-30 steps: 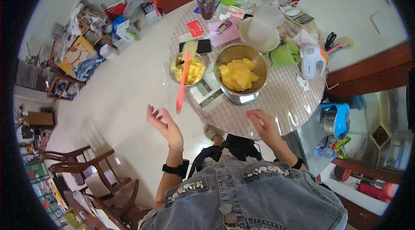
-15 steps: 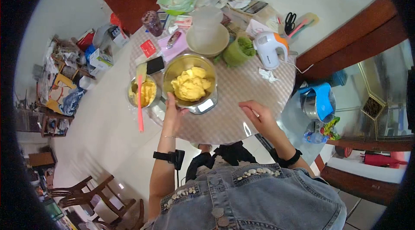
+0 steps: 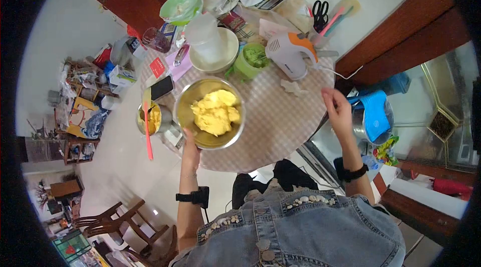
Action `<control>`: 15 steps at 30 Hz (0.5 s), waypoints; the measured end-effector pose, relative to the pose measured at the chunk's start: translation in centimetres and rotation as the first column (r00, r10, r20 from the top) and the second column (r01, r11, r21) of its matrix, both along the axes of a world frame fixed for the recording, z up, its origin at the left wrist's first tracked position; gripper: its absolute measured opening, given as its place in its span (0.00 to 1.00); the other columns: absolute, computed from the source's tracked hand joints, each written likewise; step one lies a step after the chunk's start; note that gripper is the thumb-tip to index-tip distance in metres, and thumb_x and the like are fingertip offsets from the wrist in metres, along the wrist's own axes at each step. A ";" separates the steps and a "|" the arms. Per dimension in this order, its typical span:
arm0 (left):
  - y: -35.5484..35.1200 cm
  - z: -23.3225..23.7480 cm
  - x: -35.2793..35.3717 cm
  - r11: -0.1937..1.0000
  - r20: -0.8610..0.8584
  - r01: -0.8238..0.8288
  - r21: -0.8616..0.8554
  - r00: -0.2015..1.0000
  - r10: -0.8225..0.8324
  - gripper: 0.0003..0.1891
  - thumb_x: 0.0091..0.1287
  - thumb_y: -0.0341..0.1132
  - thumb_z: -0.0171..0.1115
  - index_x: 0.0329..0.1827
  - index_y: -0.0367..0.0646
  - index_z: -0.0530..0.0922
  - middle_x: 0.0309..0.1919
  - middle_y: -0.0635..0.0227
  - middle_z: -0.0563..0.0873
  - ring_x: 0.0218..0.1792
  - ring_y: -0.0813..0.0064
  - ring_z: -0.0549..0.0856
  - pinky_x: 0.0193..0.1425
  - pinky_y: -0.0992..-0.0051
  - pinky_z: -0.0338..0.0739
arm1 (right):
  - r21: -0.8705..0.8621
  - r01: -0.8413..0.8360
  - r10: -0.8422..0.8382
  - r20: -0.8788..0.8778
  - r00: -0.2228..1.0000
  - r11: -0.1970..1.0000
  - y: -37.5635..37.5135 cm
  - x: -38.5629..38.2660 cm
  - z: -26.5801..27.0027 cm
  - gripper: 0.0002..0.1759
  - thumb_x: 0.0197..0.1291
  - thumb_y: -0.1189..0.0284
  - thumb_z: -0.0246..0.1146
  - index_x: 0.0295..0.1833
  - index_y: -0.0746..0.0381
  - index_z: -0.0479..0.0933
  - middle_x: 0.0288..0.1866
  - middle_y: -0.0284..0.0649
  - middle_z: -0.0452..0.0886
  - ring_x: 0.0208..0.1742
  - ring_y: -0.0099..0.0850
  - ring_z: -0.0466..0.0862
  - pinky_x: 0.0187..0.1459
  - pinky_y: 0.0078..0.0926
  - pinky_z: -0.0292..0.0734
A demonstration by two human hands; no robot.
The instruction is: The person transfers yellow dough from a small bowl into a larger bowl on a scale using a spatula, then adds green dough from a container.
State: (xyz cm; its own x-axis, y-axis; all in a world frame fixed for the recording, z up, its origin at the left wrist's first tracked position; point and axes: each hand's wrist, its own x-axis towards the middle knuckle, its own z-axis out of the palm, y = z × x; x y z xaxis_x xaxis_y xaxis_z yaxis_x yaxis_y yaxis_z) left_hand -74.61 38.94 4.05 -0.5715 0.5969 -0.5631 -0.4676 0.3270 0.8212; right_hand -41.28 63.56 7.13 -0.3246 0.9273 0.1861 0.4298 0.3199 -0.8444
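Note:
My left hand [image 3: 190, 150] grips the near left rim of a metal bowl [image 3: 184, 100], thumb over the edge. In the bowl lies a lump of soft yellow dough [image 3: 216, 112]. My right hand [image 3: 339, 109] is raised near the table's right edge, holding nothing, its fingers stretched out. Left of the bowl stands a smaller metal container [image 3: 163, 116] with more yellow mixture. A spatula with a pink handle [image 3: 148, 139] lies across that container. A black phone [image 3: 162, 87] rests just behind it.
On the checked tablecloth [image 3: 265, 131] stand a white-and-orange hand mixer [image 3: 289, 55], a green jug [image 3: 245, 66] and a pale bowl [image 3: 226, 56] holding a translucent pitcher [image 3: 203, 36]. Black scissors [image 3: 319, 14] stand in a holder. Beside the table is a pot with a blue cloth [image 3: 376, 116].
My right hand has moved right and away from the bowl. The bowl has shifted in my left hand's grip, and the scale display at its front no longer shows. The view has turned slightly.

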 end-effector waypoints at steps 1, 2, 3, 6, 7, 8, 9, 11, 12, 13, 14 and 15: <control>0.3 0.4 1.3 0.996 -0.007 0.085 0.004 0.996 -0.085 0.45 0.68 0.67 0.37 0.71 0.32 0.56 0.67 0.54 0.67 0.66 0.65 0.70 0.68 0.66 0.65 | 0.003 -0.007 0.007 -0.003 1.000 1.000 1.7 -0.1 -0.4 0.10 0.63 0.73 0.61 0.47 0.67 0.80 0.42 0.46 0.83 0.39 0.29 0.81 0.44 0.23 0.75; 0.5 0.0 2.7 0.988 -0.003 0.109 -0.109 0.994 -0.110 0.45 0.68 0.68 0.37 0.70 0.32 0.59 0.64 0.52 0.71 0.65 0.65 0.71 0.68 0.67 0.65 | 0.029 -0.010 0.011 -0.025 1.000 1.000 3.5 -0.4 -0.9 0.14 0.62 0.72 0.61 0.52 0.67 0.76 0.46 0.48 0.81 0.44 0.33 0.81 0.47 0.26 0.75; 0.9 -1.4 4.1 0.990 -0.007 0.099 -0.103 0.995 -0.100 0.45 0.68 0.68 0.37 0.70 0.32 0.59 0.64 0.52 0.71 0.65 0.65 0.71 0.68 0.67 0.65 | 0.057 -0.013 0.015 -0.048 0.999 0.998 5.3 -0.8 -1.4 0.20 0.61 0.72 0.62 0.57 0.67 0.73 0.50 0.51 0.79 0.48 0.37 0.80 0.50 0.30 0.74; 2.2 -6.2 8.0 0.989 -0.087 0.131 -0.067 0.987 -0.137 0.44 0.69 0.67 0.37 0.68 0.30 0.62 0.61 0.51 0.74 0.62 0.62 0.74 0.67 0.66 0.66 | 0.332 -0.097 0.037 0.183 0.982 0.938 10.8 -2.4 -2.9 0.31 0.58 0.68 0.65 0.65 0.68 0.64 0.57 0.56 0.73 0.56 0.47 0.76 0.56 0.40 0.71; 2.9 -7.0 9.3 0.968 -0.112 0.191 -0.160 0.971 -0.210 0.43 0.69 0.66 0.37 0.67 0.30 0.64 0.61 0.50 0.75 0.62 0.60 0.74 0.67 0.65 0.66 | 0.341 -0.101 0.040 0.182 0.982 0.935 11.7 -3.0 -2.8 0.31 0.58 0.68 0.65 0.65 0.68 0.64 0.57 0.56 0.73 0.56 0.47 0.76 0.56 0.40 0.71; 3.4 -7.9 10.3 0.937 -0.128 0.244 -0.251 0.951 -0.282 0.42 0.70 0.66 0.36 0.66 0.30 0.66 0.60 0.48 0.75 0.62 0.58 0.74 0.66 0.65 0.66 | 0.325 -0.137 0.051 0.258 0.965 0.936 12.4 -3.7 -2.6 0.34 0.55 0.68 0.66 0.65 0.69 0.63 0.59 0.58 0.71 0.57 0.51 0.74 0.58 0.42 0.70; 3.6 -9.0 11.2 0.941 -0.129 0.237 -0.241 0.953 -0.273 0.42 0.70 0.66 0.36 0.66 0.30 0.66 0.60 0.48 0.75 0.62 0.58 0.74 0.66 0.65 0.66 | 0.307 -0.172 0.063 0.334 0.940 0.936 13.0 -4.2 -2.4 0.37 0.53 0.67 0.67 0.65 0.70 0.61 0.60 0.60 0.69 0.59 0.55 0.72 0.60 0.45 0.68; 4.0 -10.2 12.3 0.927 -0.178 0.286 -0.245 0.926 -0.333 0.40 0.71 0.64 0.36 0.64 0.30 0.68 0.60 0.46 0.75 0.62 0.55 0.74 0.65 0.64 0.66 | 0.279 -0.219 0.120 0.332 0.936 0.935 15.1 -4.6 -4.3 0.36 0.51 0.67 0.67 0.64 0.69 0.63 0.60 0.60 0.70 0.59 0.55 0.73 0.59 0.44 0.69; 4.2 -10.1 12.2 0.832 -0.087 0.359 -0.423 0.898 -0.432 0.40 0.71 0.64 0.34 0.64 0.32 0.68 0.60 0.45 0.75 0.63 0.55 0.73 0.65 0.64 0.66 | 0.239 -0.257 0.172 0.325 0.930 0.936 16.1 -4.6 -5.4 0.35 0.50 0.67 0.67 0.63 0.69 0.64 0.59 0.60 0.71 0.58 0.55 0.73 0.59 0.43 0.69; 4.2 -10.5 12.2 0.838 -0.087 0.350 -0.419 0.903 -0.421 0.40 0.71 0.64 0.34 0.64 0.32 0.68 0.60 0.45 0.75 0.63 0.55 0.73 0.65 0.64 0.66 | 0.243 -0.268 0.181 0.328 0.927 0.932 16.2 -5.0 -5.0 0.35 0.50 0.67 0.67 0.63 0.69 0.64 0.59 0.60 0.71 0.58 0.55 0.73 0.59 0.43 0.69; 4.1 -10.8 12.2 0.907 -0.056 0.340 -0.250 0.930 -0.364 0.39 0.71 0.63 0.37 0.65 0.31 0.67 0.61 0.45 0.74 0.63 0.55 0.73 0.65 0.64 0.66 | 0.090 -0.258 0.207 0.376 0.903 0.962 16.3 -5.4 -4.8 0.34 0.50 0.67 0.66 0.62 0.69 0.65 0.57 0.59 0.72 0.58 0.55 0.73 0.58 0.42 0.70; 4.0 -11.1 12.2 0.948 -0.015 0.309 -0.074 0.950 -0.311 0.39 0.71 0.62 0.41 0.66 0.31 0.65 0.62 0.44 0.72 0.63 0.55 0.73 0.66 0.64 0.66 | -0.063 -0.235 0.239 0.421 0.875 0.970 16.4 -5.6 -4.4 0.33 0.49 0.68 0.66 0.60 0.68 0.66 0.56 0.59 0.74 0.57 0.55 0.74 0.57 0.42 0.70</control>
State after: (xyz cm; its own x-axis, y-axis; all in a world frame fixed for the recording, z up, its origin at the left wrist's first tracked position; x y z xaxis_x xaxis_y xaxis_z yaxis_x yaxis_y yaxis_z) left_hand -62.42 42.96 -7.04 -0.3793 0.7069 -0.5969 -0.3124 0.5094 0.8018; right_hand -46.92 79.93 2.69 -0.5807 0.8137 -0.0265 0.6582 0.4500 -0.6035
